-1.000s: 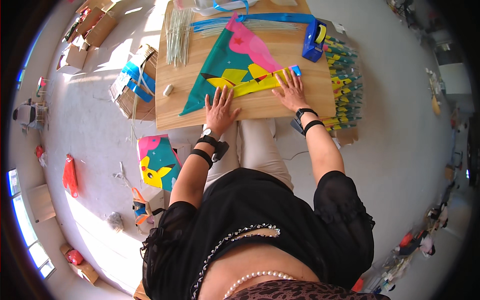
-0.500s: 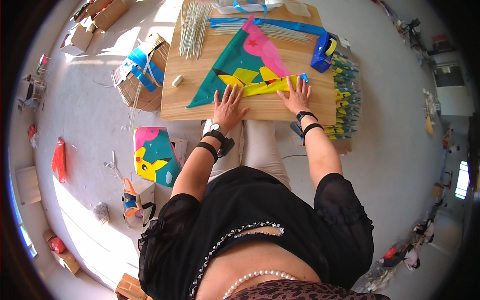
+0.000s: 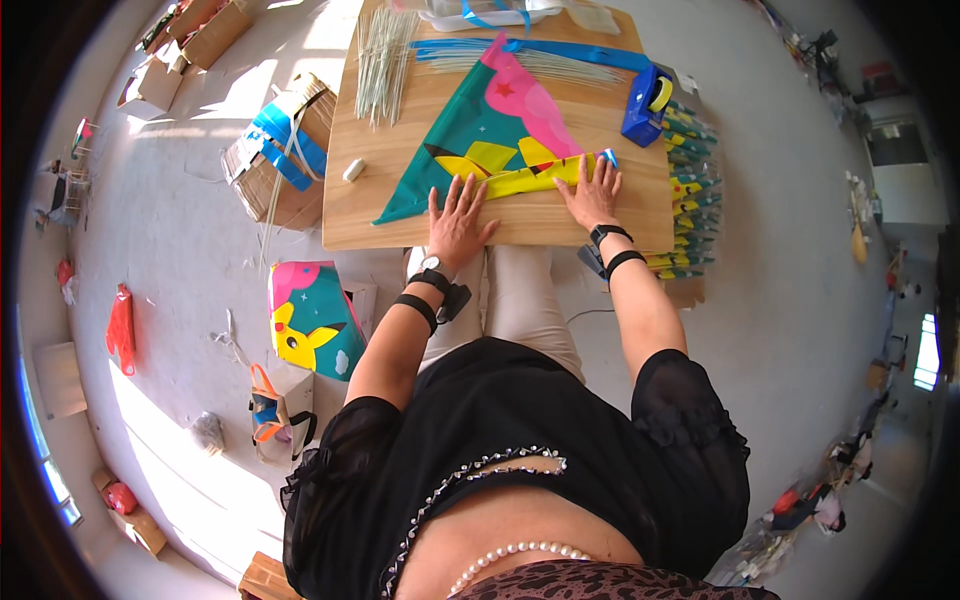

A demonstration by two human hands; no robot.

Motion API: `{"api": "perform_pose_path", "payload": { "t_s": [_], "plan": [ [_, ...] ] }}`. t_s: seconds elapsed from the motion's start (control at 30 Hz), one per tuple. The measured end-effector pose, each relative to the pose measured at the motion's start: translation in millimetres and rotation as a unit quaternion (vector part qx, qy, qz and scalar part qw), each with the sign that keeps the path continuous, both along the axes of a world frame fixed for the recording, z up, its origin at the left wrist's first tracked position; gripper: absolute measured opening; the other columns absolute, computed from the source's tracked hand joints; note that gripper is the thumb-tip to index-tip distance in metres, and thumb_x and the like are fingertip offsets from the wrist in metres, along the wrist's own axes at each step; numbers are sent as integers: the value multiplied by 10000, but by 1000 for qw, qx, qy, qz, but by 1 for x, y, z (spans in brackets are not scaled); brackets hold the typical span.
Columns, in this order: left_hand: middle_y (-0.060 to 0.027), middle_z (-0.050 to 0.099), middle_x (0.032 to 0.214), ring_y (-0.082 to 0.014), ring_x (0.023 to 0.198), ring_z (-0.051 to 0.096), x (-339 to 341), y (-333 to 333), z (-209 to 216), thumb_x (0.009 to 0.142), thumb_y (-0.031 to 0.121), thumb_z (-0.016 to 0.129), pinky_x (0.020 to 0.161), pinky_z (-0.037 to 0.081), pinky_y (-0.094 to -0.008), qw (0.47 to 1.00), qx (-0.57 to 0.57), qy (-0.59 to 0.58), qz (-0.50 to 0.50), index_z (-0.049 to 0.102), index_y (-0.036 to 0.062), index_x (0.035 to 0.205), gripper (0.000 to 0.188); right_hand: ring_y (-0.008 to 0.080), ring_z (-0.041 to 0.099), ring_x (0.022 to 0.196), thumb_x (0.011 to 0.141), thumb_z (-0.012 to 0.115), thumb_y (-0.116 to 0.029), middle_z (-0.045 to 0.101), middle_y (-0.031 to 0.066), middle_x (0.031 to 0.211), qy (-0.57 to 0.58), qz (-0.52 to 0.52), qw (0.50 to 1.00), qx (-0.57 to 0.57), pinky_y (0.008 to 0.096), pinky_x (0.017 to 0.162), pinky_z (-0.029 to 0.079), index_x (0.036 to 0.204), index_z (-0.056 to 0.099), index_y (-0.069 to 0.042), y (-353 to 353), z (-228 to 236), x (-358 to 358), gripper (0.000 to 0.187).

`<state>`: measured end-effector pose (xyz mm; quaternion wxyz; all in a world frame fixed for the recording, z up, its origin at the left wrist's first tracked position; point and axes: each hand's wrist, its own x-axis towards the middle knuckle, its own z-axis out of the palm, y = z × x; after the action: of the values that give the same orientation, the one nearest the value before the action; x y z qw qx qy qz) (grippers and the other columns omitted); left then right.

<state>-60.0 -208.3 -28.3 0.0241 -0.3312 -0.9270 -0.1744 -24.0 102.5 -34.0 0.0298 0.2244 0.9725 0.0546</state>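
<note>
On the wooden tabletop [image 3: 350,215], thin pale sticks [image 3: 382,75] and a blue tape dispenser [image 3: 640,115] sit around the printed triangular sheet [image 3: 495,128], probably to be within reach while the middle is free for it. The sheet lies near the tabletop's front edge, its yellow folded strip [image 3: 535,182] seemingly held flat by both hands. Forearms reaching forward, the left hand [image 3: 457,222] and right hand [image 3: 594,200] rest palm-down, fingers spread, pinching nothing visible.
</note>
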Motion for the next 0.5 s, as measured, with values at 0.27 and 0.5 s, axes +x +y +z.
{"api": "perform_pose_path", "payload": {
  "t_s": [0.27, 0.5],
  "plan": [
    [-55, 284, 1782, -282, 1658, 208, 1, 2, -2, 1001, 529, 634, 1307, 72, -637, 1000, 7, 4, -1, 396, 181, 1675, 796, 298, 431, 1525, 1067, 580, -283, 543, 130, 1598, 175, 187, 966, -24, 622, 1282, 169, 1554, 528, -93, 10, 9, -16, 525],
    [-61, 275, 1787, -278, 1663, 193, -1, 10, 3, 1016, 534, 611, 1308, 64, -635, 999, -30, 11, -9, 368, 186, 1689, 795, 359, 661, 1195, 1029, 569, -49, 734, 142, 1258, 239, 122, 947, -176, 466, 1025, 508, 1314, 669, -67, 128, 16, -40, 303]
  ]
}}
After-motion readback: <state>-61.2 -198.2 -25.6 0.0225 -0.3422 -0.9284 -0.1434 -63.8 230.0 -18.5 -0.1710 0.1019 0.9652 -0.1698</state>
